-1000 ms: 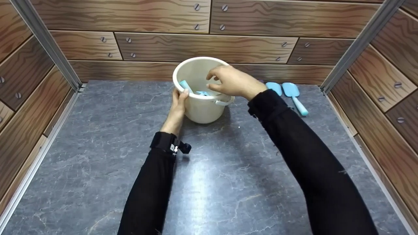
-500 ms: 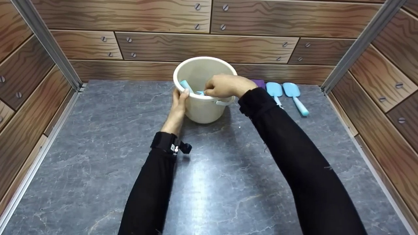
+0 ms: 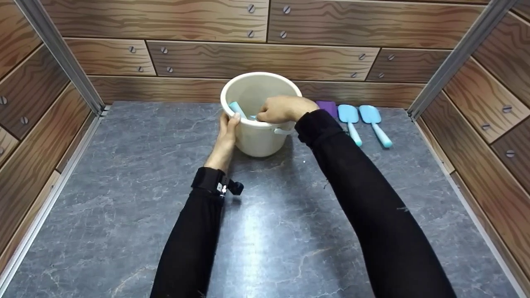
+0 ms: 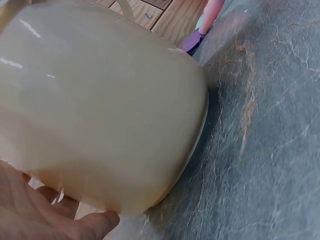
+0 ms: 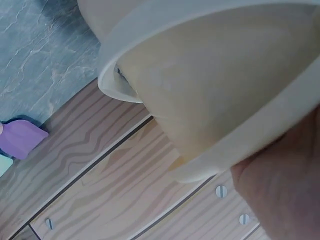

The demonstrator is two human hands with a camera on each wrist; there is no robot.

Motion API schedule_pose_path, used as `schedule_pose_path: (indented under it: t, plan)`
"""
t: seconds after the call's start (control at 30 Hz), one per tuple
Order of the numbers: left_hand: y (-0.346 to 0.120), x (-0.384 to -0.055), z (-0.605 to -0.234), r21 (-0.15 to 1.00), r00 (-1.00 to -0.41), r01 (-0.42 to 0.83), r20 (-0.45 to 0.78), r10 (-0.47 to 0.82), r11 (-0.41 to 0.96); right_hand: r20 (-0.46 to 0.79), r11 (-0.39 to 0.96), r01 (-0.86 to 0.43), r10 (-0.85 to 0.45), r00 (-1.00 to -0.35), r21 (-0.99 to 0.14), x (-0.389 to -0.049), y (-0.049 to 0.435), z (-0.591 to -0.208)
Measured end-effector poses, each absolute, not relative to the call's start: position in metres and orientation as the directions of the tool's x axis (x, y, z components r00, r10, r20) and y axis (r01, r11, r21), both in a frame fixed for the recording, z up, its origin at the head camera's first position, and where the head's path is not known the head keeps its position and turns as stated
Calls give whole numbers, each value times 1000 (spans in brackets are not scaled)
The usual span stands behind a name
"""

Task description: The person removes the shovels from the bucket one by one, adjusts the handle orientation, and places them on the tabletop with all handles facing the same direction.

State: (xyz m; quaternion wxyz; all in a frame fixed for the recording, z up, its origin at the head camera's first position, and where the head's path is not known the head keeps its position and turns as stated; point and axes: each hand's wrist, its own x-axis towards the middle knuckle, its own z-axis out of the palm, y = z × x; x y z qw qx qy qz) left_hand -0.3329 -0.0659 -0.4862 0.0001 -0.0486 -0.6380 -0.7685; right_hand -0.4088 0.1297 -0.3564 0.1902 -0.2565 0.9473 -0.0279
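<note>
A cream plastic bucket (image 3: 260,138) stands toward the back wall. My left hand (image 3: 225,138) holds its left side, thumb at the rim; the left wrist view shows fingers (image 4: 102,222) against the outer wall. My right hand (image 3: 283,109) reaches over the near right rim into the bucket, fingers bent down. Its fingertips are hidden behind the rim, so I cannot tell whether they pinch anything. Inside the bucket a light-blue handle (image 3: 237,109) leans on the left wall, and a bit of a light-blue piece (image 3: 252,117) shows by my right fingers.
To the bucket's right lie two light-blue toy shovels (image 3: 348,114) (image 3: 374,120) and a purple shovel blade (image 3: 327,107), whose pink handle (image 4: 212,12) shows in the left wrist view. Wood-patterned walls (image 3: 261,60) enclose the grey marbled floor (image 3: 124,186).
My right hand has come down from above the rim into the bucket, its fingers dipping out of sight. The right forearm has shifted left, uncovering more of the shovels. My left hand stays put.
</note>
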Motion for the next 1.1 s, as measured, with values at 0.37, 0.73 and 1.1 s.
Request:
schedule_pose_path:
  t: [0.37, 0.73, 1.1]
  plan:
    - [-66, -334, -484, 980, -995, 56, 70, 65, -190, -424, 941, -325, -333, -843, -91, -380, 117, -332]
    - [-66, -333, -485, 983, -996, 46, 58, 63, -176, -290, 911, -383, -412, -864, -154, -378, 121, -339]
    - [-66, -332, -483, 980, -996, 48, 62, 65, -194, -111, 832, -506, -538, -835, -228, -397, 130, -357]
